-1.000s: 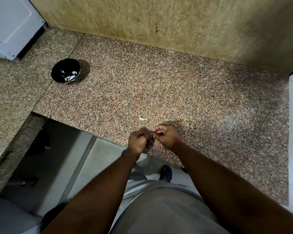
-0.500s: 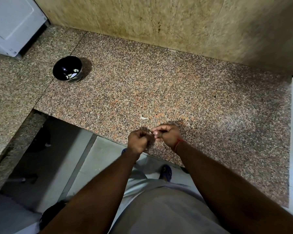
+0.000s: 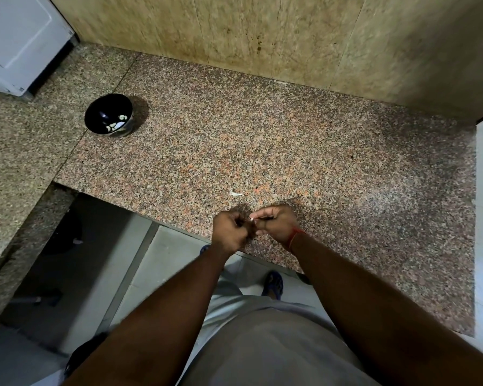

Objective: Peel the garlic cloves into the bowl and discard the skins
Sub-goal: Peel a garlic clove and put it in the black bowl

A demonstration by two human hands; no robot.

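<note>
My left hand [image 3: 229, 232] and my right hand [image 3: 276, 224] meet over the front edge of the granite counter [image 3: 290, 151]. Between their fingertips they pinch a garlic clove [image 3: 250, 219], of which only a small pale tip shows. A black bowl [image 3: 108, 115] with several peeled white cloves inside stands far off at the back left. One thin white scrap of skin [image 3: 236, 193] lies on the counter just beyond my hands.
A tiled wall [image 3: 262, 32] backs the counter. A white appliance [image 3: 17, 40] stands at the far left corner. A lower granite ledge [image 3: 14, 151] runs along the left. Below the counter edge are floor tiles and my foot in a dark sandal [image 3: 273, 284].
Both hands stay together at the counter's front edge, fingers working slightly on the clove. The camera has shifted a little; the bowl and skin scrap have not moved.
</note>
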